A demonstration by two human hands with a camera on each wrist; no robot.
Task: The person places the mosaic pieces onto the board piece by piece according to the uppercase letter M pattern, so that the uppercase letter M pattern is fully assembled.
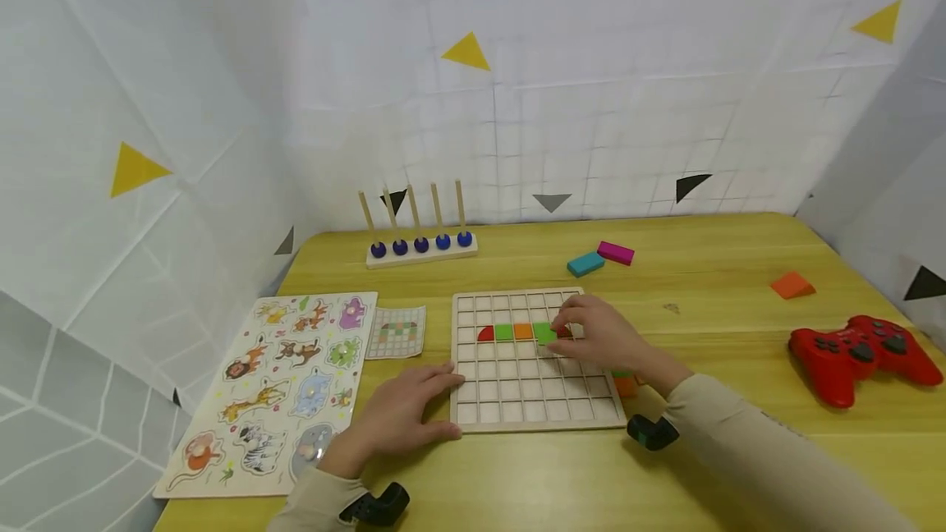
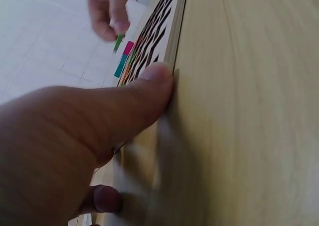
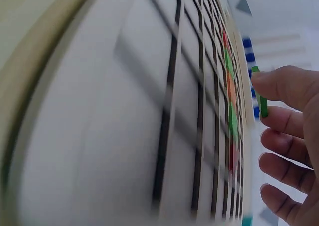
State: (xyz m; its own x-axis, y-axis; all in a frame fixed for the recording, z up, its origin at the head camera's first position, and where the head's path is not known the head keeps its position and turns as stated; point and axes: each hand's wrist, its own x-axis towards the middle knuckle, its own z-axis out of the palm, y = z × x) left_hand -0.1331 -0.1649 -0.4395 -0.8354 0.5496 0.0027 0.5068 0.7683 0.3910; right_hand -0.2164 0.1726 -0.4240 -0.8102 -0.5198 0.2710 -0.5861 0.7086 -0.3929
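— White gridded sheeting with yellow and dark triangles is hanging behind a yellow-wood table (image 1: 739, 269). What is lying on it, starting from the left?

— An animal peg puzzle (image 1: 281, 388) is sitting at the far left, with a small pattern card (image 1: 397, 332) beside it and a peg rack with blue beads (image 1: 420, 245) standing behind. Next, the left hand (image 1: 402, 421) is lying flat, fingers relaxed, pressing against the left edge of the wooden grid board (image 1: 532, 401).

— And the right hand (image 1: 602, 335)?

— It is pinching a green tile (image 1: 545, 333) over the board's second row, just beside the red, green and orange pieces already seated. Teal and magenta blocks (image 1: 600, 258), an orange wedge (image 1: 792, 285) and a red game controller (image 1: 861, 355) are lying further right.

— What could go wrong?

— My guess: the tile looks tilted, so it could be catching on a cell wall and knocking its neighbours loose, or the board could be sliding if the left hand eases off.
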